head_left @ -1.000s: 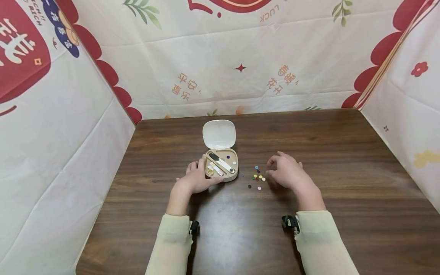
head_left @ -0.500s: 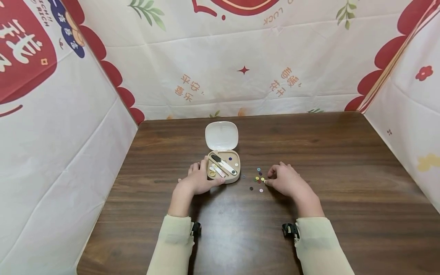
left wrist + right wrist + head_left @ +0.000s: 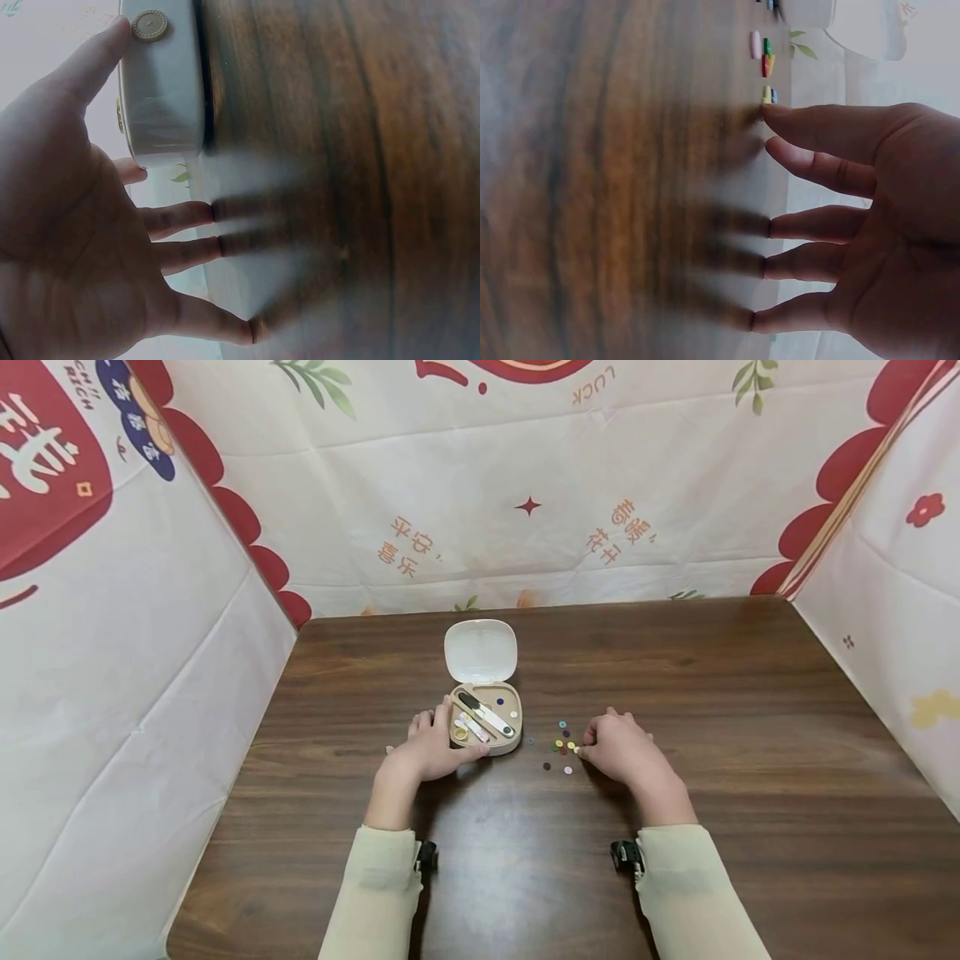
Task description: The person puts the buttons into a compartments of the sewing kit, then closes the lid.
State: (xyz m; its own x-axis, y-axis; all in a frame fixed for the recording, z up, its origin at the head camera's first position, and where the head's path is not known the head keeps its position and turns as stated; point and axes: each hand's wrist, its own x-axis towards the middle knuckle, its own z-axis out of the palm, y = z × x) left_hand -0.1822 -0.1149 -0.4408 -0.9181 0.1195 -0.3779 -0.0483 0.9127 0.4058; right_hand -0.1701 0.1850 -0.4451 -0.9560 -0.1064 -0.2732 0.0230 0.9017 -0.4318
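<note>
On the table stands a sewing box (image 3: 511,745), its white lid (image 3: 481,651) raised at the back. My left hand (image 3: 427,752) rests against the box's near left corner, thumb at the front wall and forefinger along the left side; the other fingers (image 3: 184,217) are spread. Inside lie a black-and-white long tool (image 3: 491,718), a gold ring (image 3: 461,734) and a few buttons. My right hand (image 3: 622,747) reaches down at the small pile of coloured buttons (image 3: 559,744). Its thumb tip is right at a cream button (image 3: 577,750); thumb and forefinger stand apart in the right wrist view.
Loose around the pile lie a black button (image 3: 547,767), a pink one (image 3: 567,770) and a blue-grey one (image 3: 531,741). The brown wooden table (image 3: 495,868) ends at printed white cloth (image 3: 480,518) at the back and sides.
My right hand has come down and slightly left, its thumb and forefinger now at the cream button. The left hand stays at the box.
</note>
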